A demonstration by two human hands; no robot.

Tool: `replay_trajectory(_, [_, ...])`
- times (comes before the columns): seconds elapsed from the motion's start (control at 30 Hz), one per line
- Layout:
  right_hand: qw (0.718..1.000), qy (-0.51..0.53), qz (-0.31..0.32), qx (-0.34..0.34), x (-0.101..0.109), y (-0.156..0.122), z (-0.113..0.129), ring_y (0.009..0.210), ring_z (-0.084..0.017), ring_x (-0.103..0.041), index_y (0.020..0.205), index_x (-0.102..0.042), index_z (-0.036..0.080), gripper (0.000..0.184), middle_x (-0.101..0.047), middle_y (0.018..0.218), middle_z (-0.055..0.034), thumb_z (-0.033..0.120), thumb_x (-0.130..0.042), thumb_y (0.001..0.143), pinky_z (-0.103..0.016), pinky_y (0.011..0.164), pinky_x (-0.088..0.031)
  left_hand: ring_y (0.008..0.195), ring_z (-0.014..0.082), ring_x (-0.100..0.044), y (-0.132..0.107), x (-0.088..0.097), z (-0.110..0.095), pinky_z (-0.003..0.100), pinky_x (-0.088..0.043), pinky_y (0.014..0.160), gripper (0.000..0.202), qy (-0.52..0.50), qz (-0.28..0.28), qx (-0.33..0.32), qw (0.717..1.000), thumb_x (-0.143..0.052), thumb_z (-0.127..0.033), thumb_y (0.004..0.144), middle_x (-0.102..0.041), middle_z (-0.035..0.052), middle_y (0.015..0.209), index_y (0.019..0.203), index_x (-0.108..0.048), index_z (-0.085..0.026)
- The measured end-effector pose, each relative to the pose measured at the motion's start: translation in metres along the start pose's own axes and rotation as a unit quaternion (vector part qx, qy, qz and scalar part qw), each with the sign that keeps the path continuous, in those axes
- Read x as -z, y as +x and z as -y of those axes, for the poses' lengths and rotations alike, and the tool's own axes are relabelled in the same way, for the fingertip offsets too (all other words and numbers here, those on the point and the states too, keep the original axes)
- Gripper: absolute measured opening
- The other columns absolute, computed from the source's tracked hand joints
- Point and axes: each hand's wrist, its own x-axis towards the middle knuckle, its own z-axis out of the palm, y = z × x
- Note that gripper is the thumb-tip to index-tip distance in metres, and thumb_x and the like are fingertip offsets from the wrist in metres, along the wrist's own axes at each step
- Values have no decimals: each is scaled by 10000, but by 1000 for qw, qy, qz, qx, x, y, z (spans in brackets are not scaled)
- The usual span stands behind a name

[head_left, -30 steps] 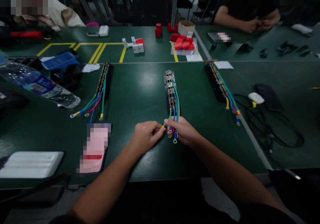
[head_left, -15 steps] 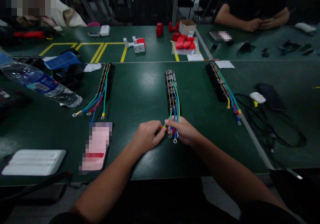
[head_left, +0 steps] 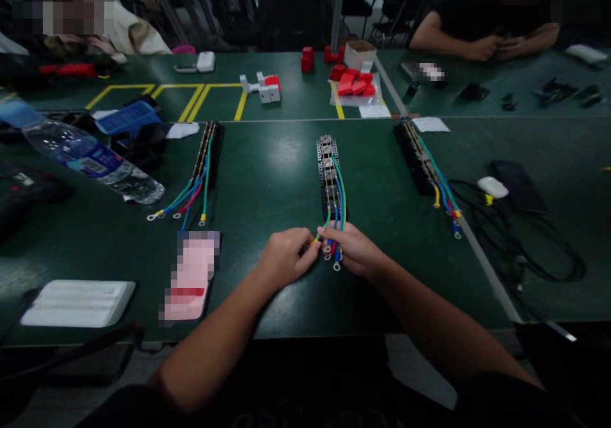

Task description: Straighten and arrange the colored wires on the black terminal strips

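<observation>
In the middle of the table lies a long black terminal block (head_left: pixel 328 173) with brass-coloured strips. Green, blue and red wires run from its near end, and ring terminals (head_left: pixel 337 266) hang at their tips. My left hand (head_left: pixel 289 256) pinches the yellow-sleeved end of a green wire (head_left: pixel 328 219) between thumb and fingers; its ring tip is hidden. My right hand (head_left: pixel 356 246) is closed around the wire bundle near the block, its thumb lying over the wires.
Similar wired blocks lie left (head_left: pixel 209 151) and right (head_left: pixel 415 154). A water bottle (head_left: pixel 90 157), a phone (head_left: pixel 191 275) and a white power bank (head_left: pixel 79 304) are on the left. Black cables (head_left: pixel 539 256) loop at right. Red parts (head_left: pixel 353 84) sit across the table, where another person's hands (head_left: pixel 496 47) rest.
The view has shifted slightly, so the things on the left appear a little further right. Both hands keep their grip on the wires, with hardly any movement.
</observation>
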Motion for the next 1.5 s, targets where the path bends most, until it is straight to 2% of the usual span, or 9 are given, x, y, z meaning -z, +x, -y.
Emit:
replay_trajectory(0.47, [1000,-5,-3,-4,1,2,0,438,-76,-491,663,-517,170,276,-516,517,49,325,-746,664,-212,434,-379,562,101,-485,0,-1,1,238,-363,552,225,3,-12,-8,1000,-463,-290,882,-549,-5,636,718,-549,-161])
replay_trajectory(0.77, [999,-28,28,3,1,1,1,437,-79,-497,660,-531,162,272,-539,505,34,350,-725,694,-212,446,-388,538,99,-486,1,1,-1,236,-365,538,249,-6,1,-11,1000,-440,-264,895,-551,-3,615,700,-556,-160])
replay_trajectory(1.03, [1000,-14,5,-6,0,0,2,431,-81,-513,668,-526,162,273,-542,510,37,329,-741,674,-213,445,-403,501,85,-495,1,1,0,215,-342,494,191,-25,-37,13,999,-552,-275,827,-562,-24,567,675,-573,-161])
replay_trajectory(1.3, [1000,-16,8,-1,-2,-1,3,430,-78,-501,663,-511,165,284,-537,503,37,353,-719,703,-210,450,-396,574,103,-510,0,2,2,237,-373,570,219,-23,4,1,1000,-462,-258,889,-569,0,643,720,-559,-158])
replay_trajectory(1.5, [999,-28,27,0,1,-1,2,447,-77,-516,686,-526,153,267,-554,524,26,353,-697,730,-203,464,-407,550,96,-487,1,3,1,235,-353,548,227,-43,14,14,999,-450,-253,896,-549,-10,624,715,-552,-161])
